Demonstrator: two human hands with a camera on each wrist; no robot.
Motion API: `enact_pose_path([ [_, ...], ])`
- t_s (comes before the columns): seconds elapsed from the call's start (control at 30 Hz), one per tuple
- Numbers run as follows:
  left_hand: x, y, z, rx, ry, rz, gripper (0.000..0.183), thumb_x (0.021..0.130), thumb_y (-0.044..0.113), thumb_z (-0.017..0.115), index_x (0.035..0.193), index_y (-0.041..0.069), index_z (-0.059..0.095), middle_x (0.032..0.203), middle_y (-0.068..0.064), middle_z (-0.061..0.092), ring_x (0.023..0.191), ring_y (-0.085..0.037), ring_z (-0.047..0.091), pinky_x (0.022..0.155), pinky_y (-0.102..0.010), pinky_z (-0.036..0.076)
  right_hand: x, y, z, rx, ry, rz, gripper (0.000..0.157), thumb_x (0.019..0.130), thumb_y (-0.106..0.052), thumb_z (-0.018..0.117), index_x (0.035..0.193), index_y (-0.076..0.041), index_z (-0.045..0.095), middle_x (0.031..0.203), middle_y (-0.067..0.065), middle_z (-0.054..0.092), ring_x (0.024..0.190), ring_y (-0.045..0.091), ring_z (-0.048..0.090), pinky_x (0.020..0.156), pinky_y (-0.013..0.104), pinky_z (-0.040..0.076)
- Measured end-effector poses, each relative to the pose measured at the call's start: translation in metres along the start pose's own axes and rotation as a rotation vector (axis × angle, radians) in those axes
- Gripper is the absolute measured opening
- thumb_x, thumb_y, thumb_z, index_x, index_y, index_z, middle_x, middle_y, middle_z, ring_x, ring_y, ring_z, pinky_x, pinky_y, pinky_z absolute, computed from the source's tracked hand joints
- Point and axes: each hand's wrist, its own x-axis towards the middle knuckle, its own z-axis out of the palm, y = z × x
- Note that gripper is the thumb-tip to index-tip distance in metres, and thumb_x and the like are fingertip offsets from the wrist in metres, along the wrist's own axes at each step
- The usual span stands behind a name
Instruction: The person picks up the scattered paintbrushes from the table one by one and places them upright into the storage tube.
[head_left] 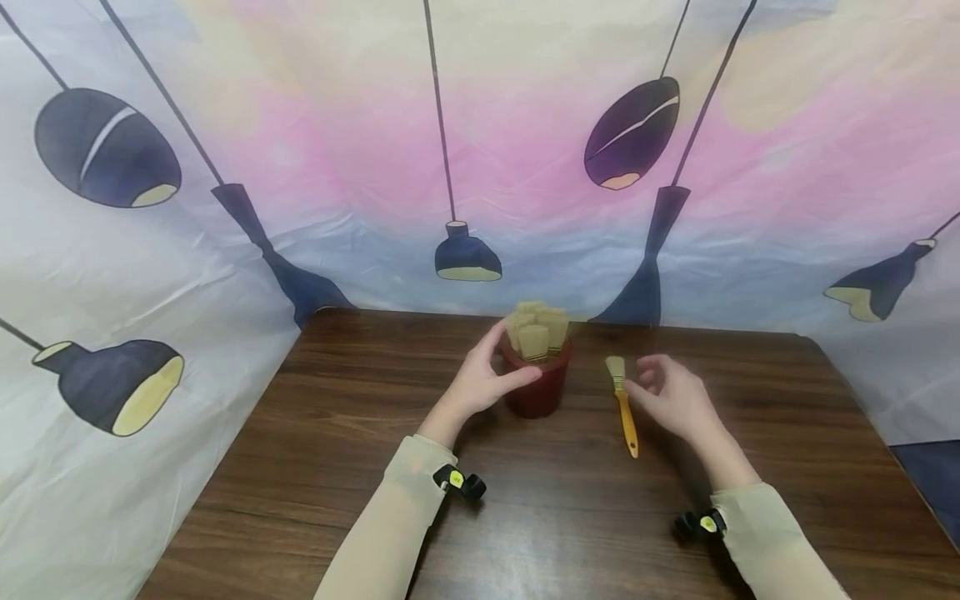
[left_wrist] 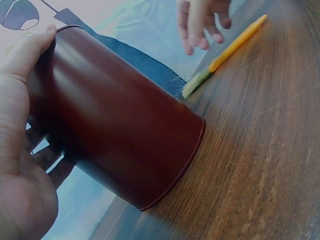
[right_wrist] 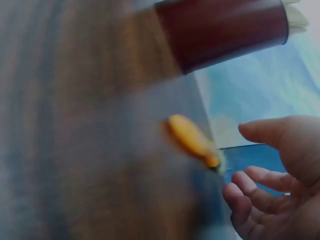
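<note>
A dark red cylindrical cup [head_left: 536,396] stands upright on the table, with several paintbrushes [head_left: 534,342] in it, pale bristles up. My left hand [head_left: 480,375] grips the cup's left side, thumb at the near side of the rim; in the left wrist view the cup [left_wrist: 115,115] hides part of the fingers. To the right lies a single paintbrush [head_left: 625,421] with a yellow handle, bristles pointing away from me. Just right of its bristle end hovers my right hand [head_left: 675,398], fingers loosely bent and holding nothing. The right wrist view shows its thumb and fingers apart, near the brush [right_wrist: 192,140].
The brown wooden table [head_left: 337,467] spreads around both hands. Behind it and along the left hangs a pastel cloth [head_left: 345,167] printed with dark lamps. Each wrist carries a small black camera, one being the left camera [head_left: 471,487].
</note>
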Motion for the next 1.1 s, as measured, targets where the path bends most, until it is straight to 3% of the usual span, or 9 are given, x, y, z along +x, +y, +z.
enact_pose_path([
  [0.17, -0.001, -0.001, -0.001, 0.0, -0.002, 0.002, 0.093, 0.092, 0.045, 0.088, 0.17, 0.03, 0.039, 0.151, -0.006, 0.059, 0.131, -0.029, 0.062, 0.107, -0.056, 0.054, -0.006, 0.012, 0.015, 0.028, -0.108, 0.056, 0.068, 0.102, -0.044, 0.078, 0.141, 0.008, 0.061, 0.113, 0.022, 0.075, 0.1, 0.037, 0.073, 0.088, 0.058, 0.058],
  [0.37, 0.0, -0.001, 0.0, -0.003, -0.001, 0.0, 0.093, 0.092, 0.043, 0.088, 0.17, 0.029, 0.039, 0.15, -0.008, 0.06, 0.13, -0.03, 0.063, 0.106, -0.056, 0.054, -0.006, 0.014, 0.022, 0.006, -0.123, 0.086, 0.08, 0.097, -0.05, 0.082, 0.144, 0.01, 0.059, 0.112, 0.02, 0.072, 0.103, 0.038, 0.07, 0.09, 0.059, 0.056],
  [0.63, 0.0, -0.002, 0.0, -0.013, -0.004, 0.0, 0.096, 0.092, 0.049, 0.088, 0.171, 0.03, 0.038, 0.152, -0.008, 0.058, 0.132, -0.032, 0.062, 0.106, -0.056, 0.054, -0.004, 0.016, 0.016, -0.025, -0.139, 0.092, 0.07, 0.096, -0.04, 0.086, 0.14, 0.01, 0.063, 0.109, 0.02, 0.073, 0.099, 0.036, 0.07, 0.087, 0.057, 0.057],
  [0.9, 0.0, -0.002, -0.001, -0.014, -0.004, -0.008, 0.097, 0.091, 0.054, 0.087, 0.171, 0.032, 0.037, 0.157, -0.007, 0.055, 0.136, -0.031, 0.059, 0.109, -0.058, 0.052, -0.006, 0.025, -0.003, -0.03, -0.161, 0.122, 0.055, 0.1, -0.026, 0.081, 0.138, 0.01, 0.065, 0.099, 0.015, 0.074, 0.08, 0.024, 0.069, 0.068, 0.04, 0.058],
  [1.1, 0.0, -0.003, -0.001, -0.01, -0.001, -0.016, 0.099, 0.089, 0.064, 0.085, 0.171, 0.034, 0.037, 0.162, -0.004, 0.051, 0.14, -0.03, 0.056, 0.111, -0.059, 0.05, -0.006, 0.034, -0.009, 0.009, -0.134, 0.132, 0.049, 0.102, -0.023, 0.078, 0.14, 0.004, 0.062, 0.106, 0.019, 0.074, 0.086, 0.028, 0.07, 0.07, 0.041, 0.058],
])
